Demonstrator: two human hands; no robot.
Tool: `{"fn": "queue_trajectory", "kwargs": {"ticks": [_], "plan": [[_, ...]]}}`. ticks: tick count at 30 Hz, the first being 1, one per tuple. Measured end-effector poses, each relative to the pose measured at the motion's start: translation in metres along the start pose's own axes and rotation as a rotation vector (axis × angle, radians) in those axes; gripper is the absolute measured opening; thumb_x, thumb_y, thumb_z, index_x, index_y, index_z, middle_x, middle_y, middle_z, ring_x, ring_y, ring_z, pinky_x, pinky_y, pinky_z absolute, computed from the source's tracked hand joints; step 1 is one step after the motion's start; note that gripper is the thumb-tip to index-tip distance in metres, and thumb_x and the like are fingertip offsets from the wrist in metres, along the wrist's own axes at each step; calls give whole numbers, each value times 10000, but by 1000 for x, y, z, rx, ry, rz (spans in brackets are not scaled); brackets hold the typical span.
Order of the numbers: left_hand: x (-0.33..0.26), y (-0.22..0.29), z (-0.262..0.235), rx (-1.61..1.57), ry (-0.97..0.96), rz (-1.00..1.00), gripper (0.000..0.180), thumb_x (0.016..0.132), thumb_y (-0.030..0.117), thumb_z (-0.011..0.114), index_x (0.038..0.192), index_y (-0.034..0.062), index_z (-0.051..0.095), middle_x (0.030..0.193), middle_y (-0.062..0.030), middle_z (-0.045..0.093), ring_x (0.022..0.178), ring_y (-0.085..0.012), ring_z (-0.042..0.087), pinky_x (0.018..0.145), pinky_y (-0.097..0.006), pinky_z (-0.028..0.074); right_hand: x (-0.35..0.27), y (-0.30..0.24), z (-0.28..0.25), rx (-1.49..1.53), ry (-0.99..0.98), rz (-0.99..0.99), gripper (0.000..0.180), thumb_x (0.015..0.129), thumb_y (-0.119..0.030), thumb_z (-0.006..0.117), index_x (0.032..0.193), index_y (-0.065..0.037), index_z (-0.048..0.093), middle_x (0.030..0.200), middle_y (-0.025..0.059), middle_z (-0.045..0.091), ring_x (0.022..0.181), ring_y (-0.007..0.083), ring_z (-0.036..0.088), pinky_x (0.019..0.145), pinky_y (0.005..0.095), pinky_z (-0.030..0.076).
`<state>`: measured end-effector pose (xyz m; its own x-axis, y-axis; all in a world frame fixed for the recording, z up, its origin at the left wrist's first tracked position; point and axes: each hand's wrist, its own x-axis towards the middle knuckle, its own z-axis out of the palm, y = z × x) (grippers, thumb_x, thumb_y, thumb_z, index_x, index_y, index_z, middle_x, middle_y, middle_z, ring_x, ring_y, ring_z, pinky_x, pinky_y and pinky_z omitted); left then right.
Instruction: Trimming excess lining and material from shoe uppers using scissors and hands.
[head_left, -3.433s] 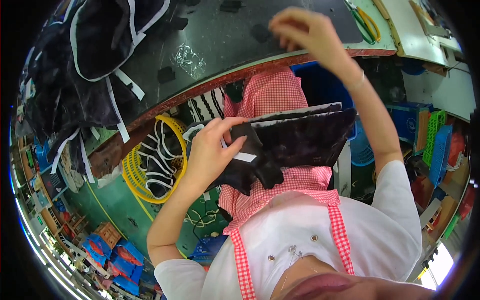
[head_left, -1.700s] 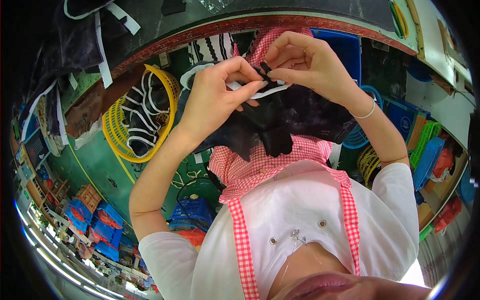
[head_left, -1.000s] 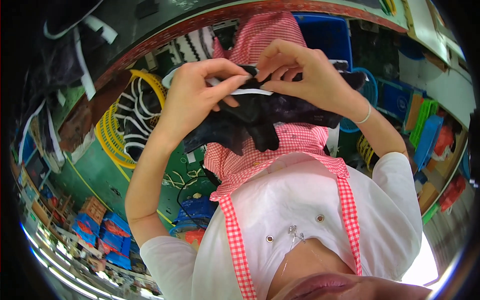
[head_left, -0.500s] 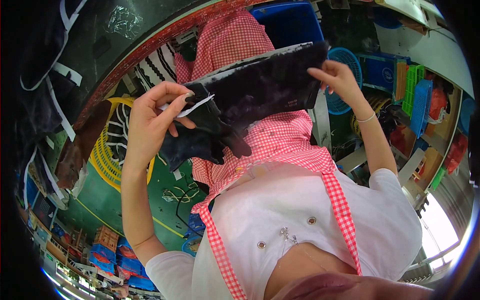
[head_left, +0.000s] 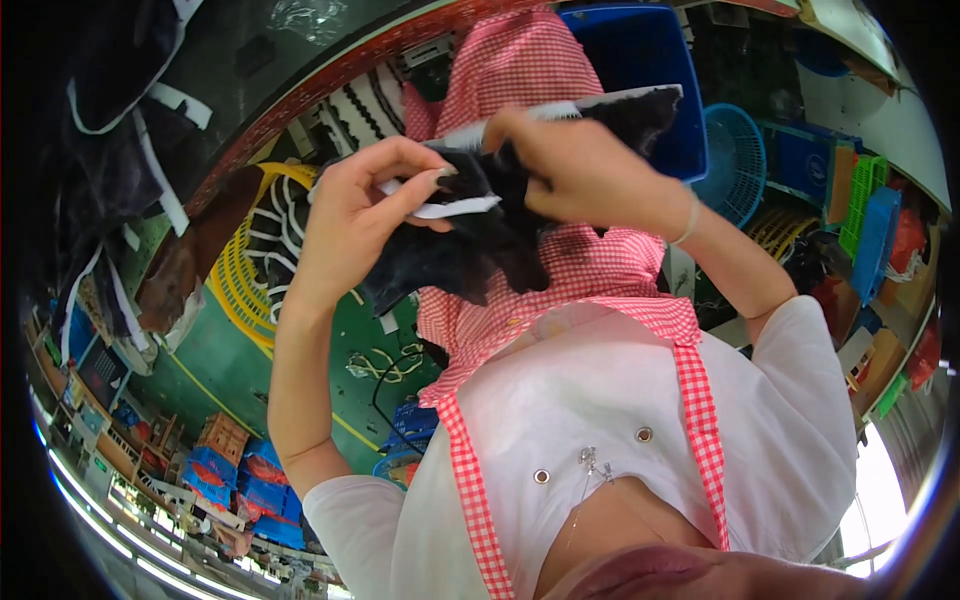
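Workshop floor (head_left: 315,390): green, crossed by yellow lines, with a tangle of pale cord (head_left: 395,376) lying on it. Worktable (head_left: 225,110): dark top, worn red edge, running across the upper left. Dark pieces with white edging (head_left: 115,165): several, heaped at the table's left end, loose ends trailing downward. Striped cloth (head_left: 365,110): black and white, beside the apron, at the table edge. Yellow basket (head_left: 228,285): open-mesh, on the floor just beside the left forearm; contents, black pieces with white bands (head_left: 275,235). Blue bin (head_left: 640,50): beyond the lap at upper right, next to a round light-blue basket (head_left: 738,160). Green crate (head_left: 865,205) and blue crate (head_left: 880,245): openwork, side by side at far right.

Apron (head_left: 520,70): red-and-white check, worn over a white shirt (head_left: 590,400), spread across the lap. Black fabric piece (head_left: 430,265): one, soft, held above the lap; lobed lower flaps hang over the apron, a pale-edged fuzzy part reaches up and right, in front of the blue bin. White strip (head_left: 460,208): narrow, lying across the fabric's left part.

Left hand (head_left: 370,205): thumb and fingers pinched together on the black fabric piece, beside the white strip. Right hand (head_left: 590,170): fingers curled, over the middle of the black fabric piece (blurred, so whether it grips anything cannot be told); pale band (head_left: 690,218) round the wrist.
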<state>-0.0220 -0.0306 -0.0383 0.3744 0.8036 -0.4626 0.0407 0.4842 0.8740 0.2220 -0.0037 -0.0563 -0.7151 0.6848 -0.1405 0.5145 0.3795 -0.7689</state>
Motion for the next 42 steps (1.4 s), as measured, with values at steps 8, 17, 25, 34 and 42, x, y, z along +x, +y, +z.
{"fn": "queue_trajectory", "kwargs": {"ticks": [8,17,25,34,42], "plan": [[-1,-5,-4,-27,-17,-15,142,921,61,596,1013,-44,618,875,-60,660,732,-149,677,662,-234,528,-5,9,15,80,67,168,704,686,-6,648,1345,-81,411,1206,205,481,981,392,591,802,441,515],[6,-3,-3,0,-37,-12,159,924,83,604,1017,-45,619,874,-61,659,714,-147,674,653,-232,534,-3,21,13,-93,369,84,452,738,-187,797,1061,-36,519,942,72,529,630,171,501,616,296,454],[8,-2,0,-31,-23,-14,156,930,80,596,1019,-46,620,875,-65,653,730,-126,652,654,-247,567,-9,20,3,146,209,124,291,857,-207,645,1025,-14,506,983,161,585,834,340,587,761,387,485],[14,-1,3,-1,-16,-21,175,922,87,609,1037,-42,636,864,-64,659,724,-129,660,660,-239,563,-5,20,6,517,229,241,276,893,-17,435,1156,-29,517,855,105,617,680,192,616,655,300,527],[18,1,4,80,34,-88,200,836,101,721,996,-12,680,881,-75,712,655,-120,676,609,-203,514,0,22,13,605,125,132,293,825,-42,714,1083,30,595,954,46,631,908,97,604,885,243,471]]}}
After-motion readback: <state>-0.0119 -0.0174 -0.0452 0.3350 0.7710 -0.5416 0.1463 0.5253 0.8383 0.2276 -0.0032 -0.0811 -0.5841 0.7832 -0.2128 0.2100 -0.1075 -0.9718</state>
